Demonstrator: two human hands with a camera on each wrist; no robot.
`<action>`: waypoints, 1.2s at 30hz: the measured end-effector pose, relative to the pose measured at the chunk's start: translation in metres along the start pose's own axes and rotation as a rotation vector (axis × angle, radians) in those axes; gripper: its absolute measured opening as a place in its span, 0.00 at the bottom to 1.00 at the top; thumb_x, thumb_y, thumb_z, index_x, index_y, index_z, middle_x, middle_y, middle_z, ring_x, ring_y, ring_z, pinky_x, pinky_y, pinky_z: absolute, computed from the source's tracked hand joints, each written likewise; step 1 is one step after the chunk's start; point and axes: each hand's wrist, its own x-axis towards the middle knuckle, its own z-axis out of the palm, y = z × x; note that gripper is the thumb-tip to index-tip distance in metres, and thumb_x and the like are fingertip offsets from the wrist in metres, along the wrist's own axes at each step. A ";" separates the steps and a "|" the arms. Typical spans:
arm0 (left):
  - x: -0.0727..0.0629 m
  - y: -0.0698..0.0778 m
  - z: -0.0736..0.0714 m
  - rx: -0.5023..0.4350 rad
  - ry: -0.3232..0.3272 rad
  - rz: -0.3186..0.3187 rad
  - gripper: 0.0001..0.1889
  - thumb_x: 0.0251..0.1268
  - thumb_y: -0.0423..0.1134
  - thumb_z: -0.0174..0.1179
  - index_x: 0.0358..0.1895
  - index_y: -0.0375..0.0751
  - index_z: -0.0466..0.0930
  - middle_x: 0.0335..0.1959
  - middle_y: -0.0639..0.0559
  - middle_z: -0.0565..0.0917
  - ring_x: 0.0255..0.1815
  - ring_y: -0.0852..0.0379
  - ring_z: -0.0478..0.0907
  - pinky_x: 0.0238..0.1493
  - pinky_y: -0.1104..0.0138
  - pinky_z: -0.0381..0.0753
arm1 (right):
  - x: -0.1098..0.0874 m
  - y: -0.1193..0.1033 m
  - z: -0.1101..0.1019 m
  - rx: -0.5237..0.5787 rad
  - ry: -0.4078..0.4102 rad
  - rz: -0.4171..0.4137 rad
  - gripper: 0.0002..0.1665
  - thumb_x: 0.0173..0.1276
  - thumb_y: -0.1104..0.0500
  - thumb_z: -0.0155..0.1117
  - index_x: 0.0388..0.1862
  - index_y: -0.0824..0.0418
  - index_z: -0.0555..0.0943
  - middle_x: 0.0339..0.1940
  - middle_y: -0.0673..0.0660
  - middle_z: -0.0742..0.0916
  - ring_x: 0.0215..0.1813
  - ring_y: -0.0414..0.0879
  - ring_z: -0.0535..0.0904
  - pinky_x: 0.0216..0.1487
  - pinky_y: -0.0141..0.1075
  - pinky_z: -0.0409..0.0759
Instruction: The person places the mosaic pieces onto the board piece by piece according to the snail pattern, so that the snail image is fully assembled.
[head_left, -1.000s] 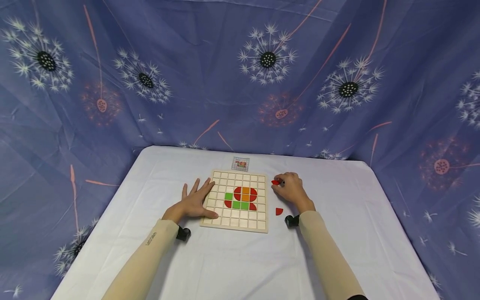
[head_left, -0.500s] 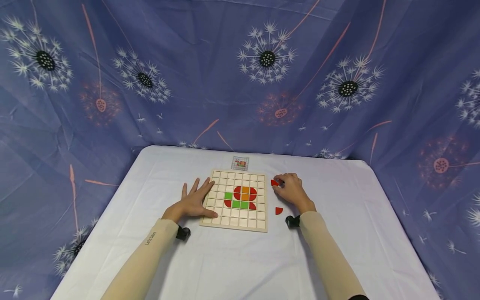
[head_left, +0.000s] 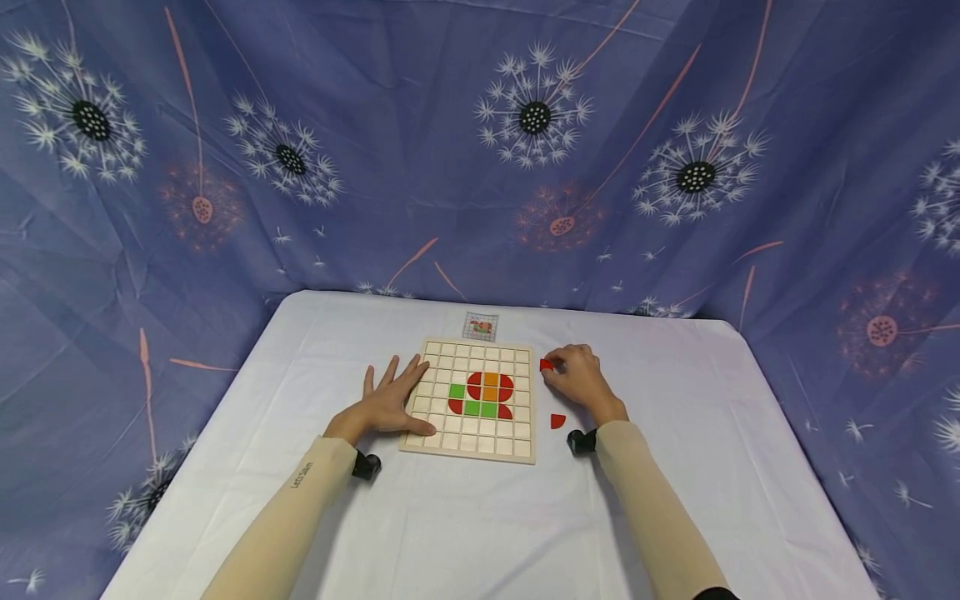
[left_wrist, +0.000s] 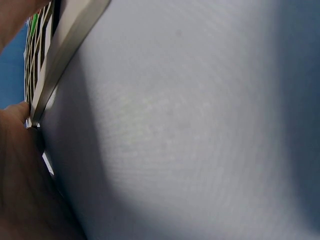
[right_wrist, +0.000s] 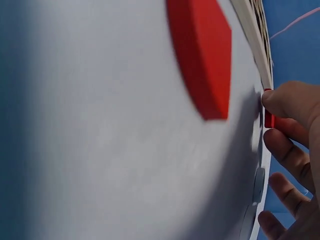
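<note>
A wooden grid board [head_left: 467, 444] lies on the table, with green and orange squares and red rounded tiles set in its middle cells. My left hand [head_left: 386, 407] rests spread over the board's left edge, thumb near the lower left corner. Just right of the board, my right hand [head_left: 579, 377] pinches a small red tile [head_left: 546, 365] between thumb and fingers. The right wrist view shows this red tile [right_wrist: 269, 110] edge-on, the other fingers loosely bent. A red quarter-circle tile [head_left: 558, 422] lies on the cloth below the right hand.
A small pattern card [head_left: 480, 327] with a colored picture on a grid lies behind the board. White cloth [head_left: 465, 533] covers the table [head_left: 675, 375]. Pale rounded shapes [right_wrist: 258, 185] show below the right fingers. A blue dandelion-print curtain [head_left: 420, 167] hangs around the table.
The red tile in my right hand has turned between the fingers and shifted slightly left towards the board. My left hand and the board stay in place.
</note>
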 end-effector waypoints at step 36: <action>-0.001 0.002 -0.004 -0.012 -0.004 -0.006 0.69 0.43 0.73 0.73 0.86 0.51 0.43 0.87 0.50 0.40 0.86 0.37 0.28 0.76 0.33 0.19 | 0.007 -0.107 0.049 0.161 -0.069 -0.113 0.12 0.68 0.55 0.74 0.48 0.57 0.90 0.40 0.53 0.90 0.63 0.57 0.74 0.65 0.53 0.74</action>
